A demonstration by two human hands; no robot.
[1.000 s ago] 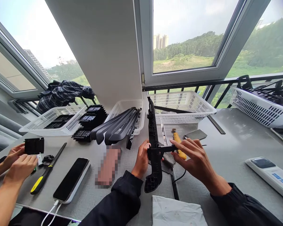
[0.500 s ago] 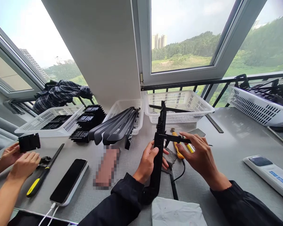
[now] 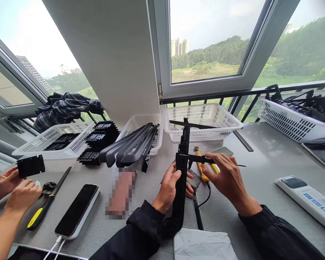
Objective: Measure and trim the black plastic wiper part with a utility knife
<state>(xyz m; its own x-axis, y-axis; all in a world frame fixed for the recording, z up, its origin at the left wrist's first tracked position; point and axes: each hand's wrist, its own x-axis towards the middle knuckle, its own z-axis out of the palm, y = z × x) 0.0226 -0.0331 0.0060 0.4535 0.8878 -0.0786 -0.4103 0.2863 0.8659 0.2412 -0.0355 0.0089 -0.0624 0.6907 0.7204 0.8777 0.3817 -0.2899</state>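
My left hand (image 3: 165,189) is wrapped round a long black plastic part (image 3: 180,191), which stands nearly upright above the table. My right hand (image 3: 229,177) grips a black caliper (image 3: 197,159) by its slide. The caliper lies roughly level, its jaw end against the part just above my left thumb. Whether both jaws touch the part I cannot tell. Behind my hands lie a yellow corded tool (image 3: 204,176) and a rough grey pad (image 3: 196,180), both partly hidden.
At left, a co-worker's hands (image 3: 23,196) hold a flat black piece (image 3: 30,167). A yellow-black file (image 3: 40,213), phone (image 3: 77,209) and blurred reddish object (image 3: 121,193) lie between us. White baskets (image 3: 206,135) line the back. A white device (image 3: 306,196) lies right, a white packet (image 3: 204,245) in front.
The view has shifted slightly. My hands, the part and the caliper keep nearly the same pose. The co-worker's nearer hand has moved a little away from the flat piece, and something whitish shows by its fingers.
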